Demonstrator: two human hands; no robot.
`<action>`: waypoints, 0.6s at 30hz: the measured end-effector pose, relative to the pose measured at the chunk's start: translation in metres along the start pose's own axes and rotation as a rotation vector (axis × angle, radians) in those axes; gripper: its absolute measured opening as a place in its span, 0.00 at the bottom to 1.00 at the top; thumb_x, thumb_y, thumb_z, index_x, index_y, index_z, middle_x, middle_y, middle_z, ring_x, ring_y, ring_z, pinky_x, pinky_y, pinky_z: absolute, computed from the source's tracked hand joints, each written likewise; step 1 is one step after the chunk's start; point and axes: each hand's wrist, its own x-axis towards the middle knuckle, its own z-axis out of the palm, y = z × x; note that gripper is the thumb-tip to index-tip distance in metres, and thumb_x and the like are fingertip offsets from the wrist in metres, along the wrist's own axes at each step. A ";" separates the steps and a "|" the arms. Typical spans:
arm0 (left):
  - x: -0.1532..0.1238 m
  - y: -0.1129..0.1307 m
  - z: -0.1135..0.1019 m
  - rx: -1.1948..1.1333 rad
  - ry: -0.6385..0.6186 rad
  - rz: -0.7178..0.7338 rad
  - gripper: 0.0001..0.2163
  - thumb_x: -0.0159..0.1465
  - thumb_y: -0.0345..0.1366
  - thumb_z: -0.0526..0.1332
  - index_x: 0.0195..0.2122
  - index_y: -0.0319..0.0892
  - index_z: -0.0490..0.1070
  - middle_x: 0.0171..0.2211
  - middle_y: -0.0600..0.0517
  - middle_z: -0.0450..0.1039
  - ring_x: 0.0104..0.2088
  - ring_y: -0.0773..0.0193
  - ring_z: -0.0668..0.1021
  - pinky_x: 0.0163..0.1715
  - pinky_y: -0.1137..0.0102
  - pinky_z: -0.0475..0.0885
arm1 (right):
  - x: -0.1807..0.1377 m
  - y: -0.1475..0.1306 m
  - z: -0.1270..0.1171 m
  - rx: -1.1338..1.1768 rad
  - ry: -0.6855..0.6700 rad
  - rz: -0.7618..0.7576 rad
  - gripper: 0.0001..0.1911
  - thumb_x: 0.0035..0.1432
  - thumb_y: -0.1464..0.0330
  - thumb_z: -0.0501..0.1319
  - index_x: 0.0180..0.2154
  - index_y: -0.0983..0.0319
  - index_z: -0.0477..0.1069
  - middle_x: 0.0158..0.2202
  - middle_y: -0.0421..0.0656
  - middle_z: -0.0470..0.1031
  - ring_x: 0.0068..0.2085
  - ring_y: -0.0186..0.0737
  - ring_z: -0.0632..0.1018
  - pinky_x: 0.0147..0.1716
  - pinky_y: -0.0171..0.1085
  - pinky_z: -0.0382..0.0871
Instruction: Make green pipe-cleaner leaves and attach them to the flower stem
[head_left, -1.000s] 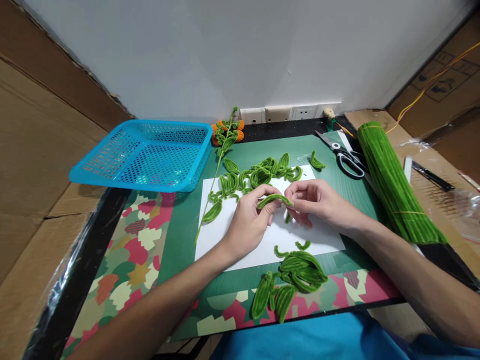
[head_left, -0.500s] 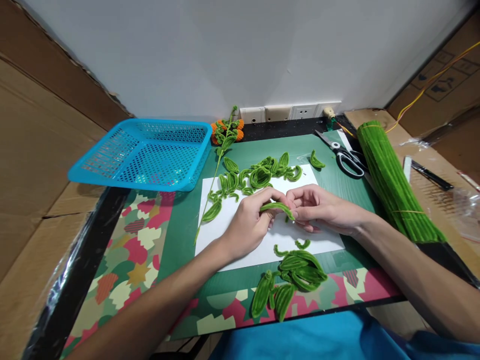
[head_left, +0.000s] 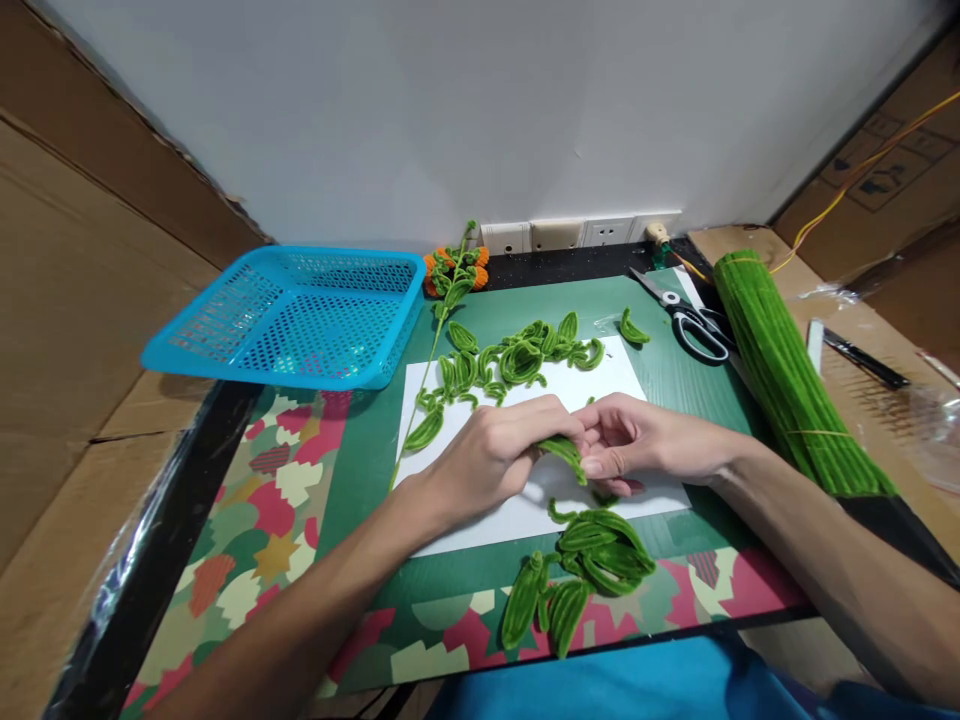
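Between both hands, above a white sheet of paper [head_left: 469, 525], is a green pipe-cleaner leaf [head_left: 566, 455]. My left hand [head_left: 499, 450] is closed around its upper part, the back of the hand covering some of it. With thumb and fingers, my right hand [head_left: 630, 445] pinches the leaf's lower tip. A heap of fuzzy green leaves [head_left: 607, 550] lies just below the hands, at the paper's front edge. Beyond the hands, a row of curled leaves [head_left: 521, 360] spreads over the paper's far edge. A long green stem [head_left: 430, 365] with leaves lies left of them.
A blue plastic basket [head_left: 300, 375] stands at the back left, near orange flowers [head_left: 480, 275]. Scissors [head_left: 694, 325] and a thick bundle of green pipe cleaners [head_left: 787, 370] lie to the right. Behind them is a black utility knife [head_left: 866, 358]. Wall sockets [head_left: 555, 235] line the back.
Both hands have moved a little nearer to me with the leaf. The leaf now points more downward, and my left fingers cover more of it.
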 end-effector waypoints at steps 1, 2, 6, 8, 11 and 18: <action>0.000 0.002 0.000 -0.037 0.019 0.015 0.28 0.54 0.13 0.49 0.47 0.43 0.76 0.41 0.50 0.80 0.41 0.61 0.80 0.40 0.68 0.74 | 0.001 0.003 0.001 0.079 -0.062 0.007 0.17 0.63 0.64 0.75 0.32 0.64 0.70 0.23 0.35 0.72 0.21 0.26 0.69 0.21 0.26 0.63; 0.001 0.004 0.002 -0.067 0.055 0.031 0.27 0.55 0.13 0.49 0.47 0.43 0.76 0.40 0.50 0.80 0.41 0.62 0.80 0.40 0.68 0.75 | 0.002 0.006 0.002 0.168 -0.120 0.011 0.17 0.63 0.64 0.75 0.33 0.64 0.70 0.22 0.34 0.71 0.20 0.26 0.68 0.19 0.26 0.61; 0.000 0.010 0.015 -0.111 0.231 0.122 0.20 0.62 0.13 0.54 0.45 0.43 0.74 0.39 0.49 0.79 0.39 0.63 0.80 0.39 0.70 0.77 | 0.005 0.015 0.008 0.376 -0.238 0.021 0.15 0.61 0.67 0.75 0.33 0.64 0.71 0.21 0.31 0.67 0.17 0.24 0.64 0.15 0.25 0.60; -0.002 0.010 0.019 -0.073 0.252 0.147 0.19 0.64 0.14 0.55 0.46 0.43 0.74 0.39 0.49 0.78 0.39 0.63 0.81 0.37 0.70 0.77 | 0.005 0.015 0.009 0.381 -0.245 0.028 0.15 0.62 0.67 0.75 0.32 0.64 0.70 0.20 0.31 0.67 0.16 0.25 0.65 0.14 0.25 0.60; -0.006 0.005 0.016 0.134 0.262 0.149 0.20 0.64 0.16 0.54 0.48 0.44 0.75 0.41 0.48 0.76 0.37 0.63 0.79 0.32 0.72 0.75 | 0.005 0.011 0.007 0.354 -0.170 0.034 0.15 0.60 0.66 0.75 0.33 0.63 0.70 0.19 0.32 0.70 0.15 0.26 0.67 0.12 0.25 0.58; -0.006 -0.005 0.004 0.595 0.151 0.050 0.21 0.59 0.17 0.53 0.49 0.43 0.73 0.43 0.48 0.76 0.32 0.64 0.79 0.26 0.73 0.70 | 0.004 -0.002 0.007 -0.120 0.332 -0.145 0.18 0.56 0.62 0.78 0.31 0.63 0.72 0.21 0.36 0.75 0.18 0.28 0.69 0.17 0.28 0.62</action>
